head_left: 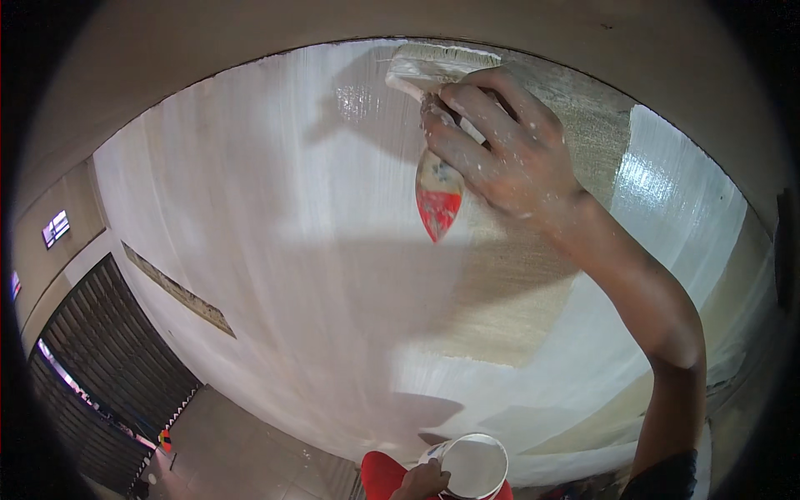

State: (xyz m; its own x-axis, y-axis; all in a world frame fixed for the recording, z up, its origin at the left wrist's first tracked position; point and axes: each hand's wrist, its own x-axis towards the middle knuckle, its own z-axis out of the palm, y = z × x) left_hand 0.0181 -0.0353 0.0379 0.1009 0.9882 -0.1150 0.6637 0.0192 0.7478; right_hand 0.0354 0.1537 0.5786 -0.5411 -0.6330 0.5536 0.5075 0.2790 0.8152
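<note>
A wide paintbrush (439, 218) with a red-tipped handle is held high up by my right hand (517, 150), its fingers closed round the handle's neck. The bristles lie against the wall (317, 167) close to the top edge, where wet white paint shines. Beside and below my hand a patch of bare beige wall (504, 308) shows between white areas. Low in front of me, my left hand (423, 480) grips the rim of a white paint bucket (475, 467). Pale paint shows inside it. White specks dot my right hand.
Along the top runs a ceiling (400, 18) that meets the wall. A long dark slot (179, 287) marks the wall at left. Far lower left stand a dark slatted gate (117, 350) and a tiled floor (233, 442). Something red (377, 477) shows beside the bucket.
</note>
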